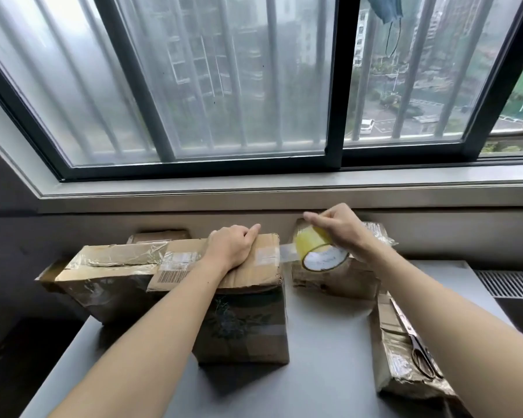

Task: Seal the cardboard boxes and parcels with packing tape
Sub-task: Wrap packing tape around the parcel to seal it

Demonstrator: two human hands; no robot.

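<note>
A tall cardboard box (245,324) stands in the middle of the grey table (323,342). My left hand (231,247) presses down on its top flap, fingers curled over the far edge. My right hand (341,229) grips a yellow roll of packing tape (317,251) just right of the box. A clear strip of tape (287,253) runs from the roll onto the box top.
A taped parcel (109,276) leans against the box on the left, a smaller one (159,235) behind. Another parcel (335,282) sits behind the roll. Scissors (414,339) lie on a flat parcel (405,357) at the right. A wall and window sill (284,182) stand close behind.
</note>
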